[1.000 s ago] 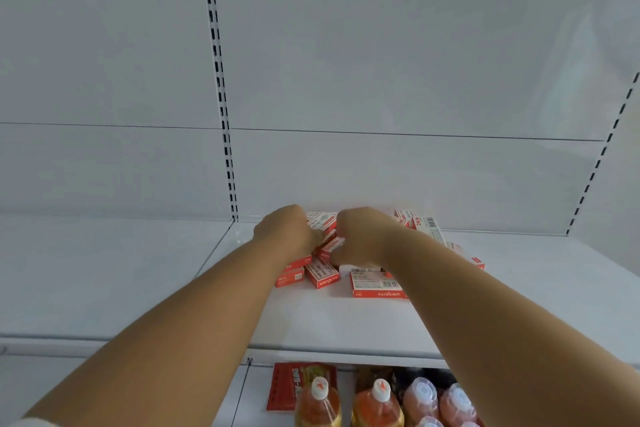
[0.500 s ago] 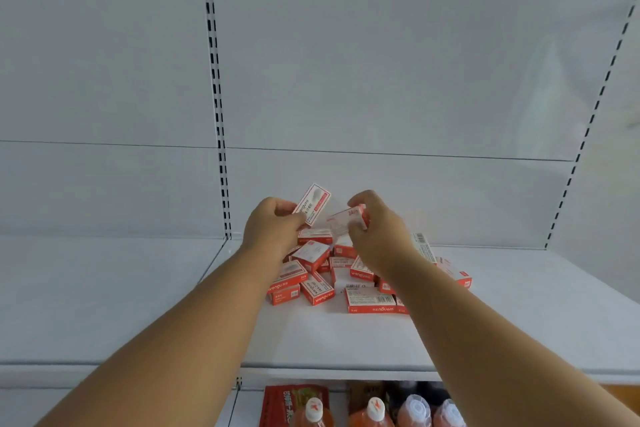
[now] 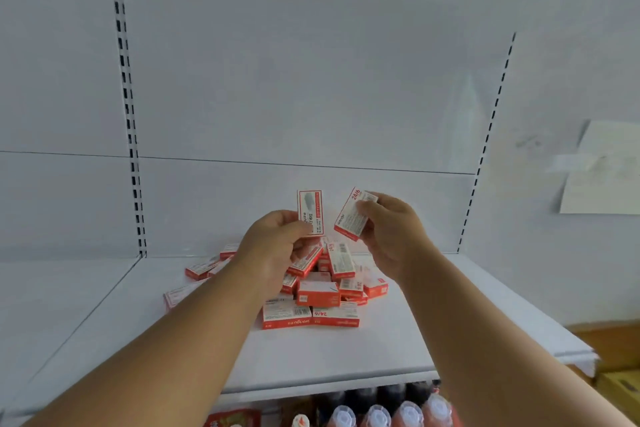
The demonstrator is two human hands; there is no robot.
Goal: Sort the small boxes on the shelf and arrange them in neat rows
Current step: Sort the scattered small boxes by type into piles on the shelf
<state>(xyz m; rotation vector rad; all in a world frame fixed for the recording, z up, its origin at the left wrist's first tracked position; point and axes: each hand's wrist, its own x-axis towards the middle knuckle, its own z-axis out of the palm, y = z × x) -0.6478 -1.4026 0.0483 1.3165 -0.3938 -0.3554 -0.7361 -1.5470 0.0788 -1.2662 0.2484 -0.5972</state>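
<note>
White shelf (image 3: 433, 333), loose heap of small red-and-white boxes (image 3: 311, 291) lying on it toward the back, several tilted, some overlapping

shop | slotted white shelving (image 3: 311, 357) | bottled drinks (image 3: 375, 414) below

2 small red-and-white boxes raised above shelf (image 3: 398, 340): left box (image 3: 310, 212) upright, label facing camera; right box (image 3: 353, 215) tilted, marked 24/6. Below, loose pile of same boxes (image 3: 318, 291) lies disordered near shelf middle, some stacked, some leaning.
</note>
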